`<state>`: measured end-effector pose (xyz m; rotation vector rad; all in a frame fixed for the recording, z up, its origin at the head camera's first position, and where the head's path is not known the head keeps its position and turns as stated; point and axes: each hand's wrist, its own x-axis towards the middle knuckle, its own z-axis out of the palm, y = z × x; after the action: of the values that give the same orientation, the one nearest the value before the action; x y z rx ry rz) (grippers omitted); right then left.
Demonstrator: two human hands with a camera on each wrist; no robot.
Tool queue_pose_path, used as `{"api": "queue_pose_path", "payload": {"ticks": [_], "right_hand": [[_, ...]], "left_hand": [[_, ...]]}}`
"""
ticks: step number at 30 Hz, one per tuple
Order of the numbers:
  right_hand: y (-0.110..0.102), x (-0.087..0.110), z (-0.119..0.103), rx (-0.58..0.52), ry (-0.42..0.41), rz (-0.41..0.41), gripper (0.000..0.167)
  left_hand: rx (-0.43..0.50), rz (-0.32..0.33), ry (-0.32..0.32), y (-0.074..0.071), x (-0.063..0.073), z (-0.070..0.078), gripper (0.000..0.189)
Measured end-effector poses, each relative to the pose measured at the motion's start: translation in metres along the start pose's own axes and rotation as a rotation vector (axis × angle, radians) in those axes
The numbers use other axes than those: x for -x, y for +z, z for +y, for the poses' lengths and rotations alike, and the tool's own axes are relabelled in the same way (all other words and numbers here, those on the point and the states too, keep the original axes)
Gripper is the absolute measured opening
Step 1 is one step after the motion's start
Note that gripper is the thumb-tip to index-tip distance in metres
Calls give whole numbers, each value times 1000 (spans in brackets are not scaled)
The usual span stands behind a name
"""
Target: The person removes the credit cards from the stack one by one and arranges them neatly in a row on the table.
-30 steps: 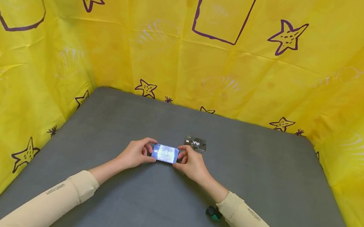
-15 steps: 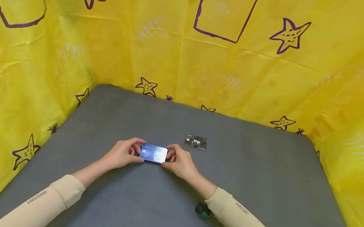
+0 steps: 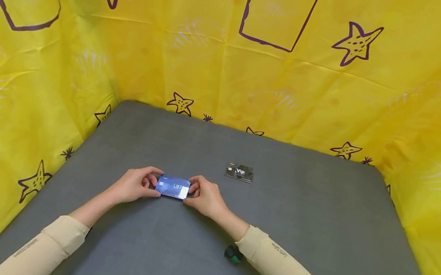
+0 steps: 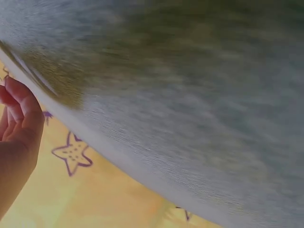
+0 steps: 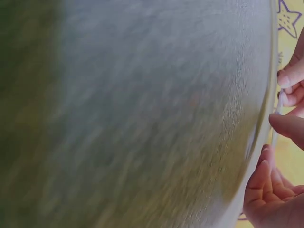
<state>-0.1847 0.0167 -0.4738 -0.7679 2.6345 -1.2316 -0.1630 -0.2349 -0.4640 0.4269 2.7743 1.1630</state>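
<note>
A blue bank card (image 3: 172, 187) with a chip and light lettering is held up above the grey table, face toward the head camera. My left hand (image 3: 132, 184) pinches its left end between thumb and fingers. At the opposite end, my right hand (image 3: 207, 198) grips the card the same way. A black card (image 3: 239, 172) marked "Vip" lies flat on the table, beyond and to the right of my right hand, touched by neither hand. Only part of the left hand (image 4: 21, 126) shows in the left wrist view. Fingers of both hands appear at the right wrist view's right edge.
The grey tabletop (image 3: 297, 226) runs back to a yellow cloth wall (image 3: 196, 71) with purple starfish drawings, which also encloses both sides. A small black and green object (image 3: 233, 254) shows beside the right sleeve, partly hidden by it.
Both hands have moved left, and slightly nearer, with the blue card between them. The bright glare on its face has shrunk to the right end. The black card stays put.
</note>
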Motion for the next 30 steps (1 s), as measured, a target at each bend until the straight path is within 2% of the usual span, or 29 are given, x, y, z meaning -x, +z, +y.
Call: {"api": "queue_pose_path", "payload": {"ticks": [9,15,23,30], "right_hand": [[15,-6,-12,32,-15,-34,50],[23,-11,-20,95,-25,-52,50],[32,-17,-30,184,-25,-74,50],[40,-21,-35,235,-2,-86,49]], "left_hand": [[-15,-16,-16,-14,14,-12,55],[-28,-17,-18,-23,22,-17,55],[-81,-46,-5,-32,31,-25,54],[-70,-55,-3,-38,35,-31,53]]}}
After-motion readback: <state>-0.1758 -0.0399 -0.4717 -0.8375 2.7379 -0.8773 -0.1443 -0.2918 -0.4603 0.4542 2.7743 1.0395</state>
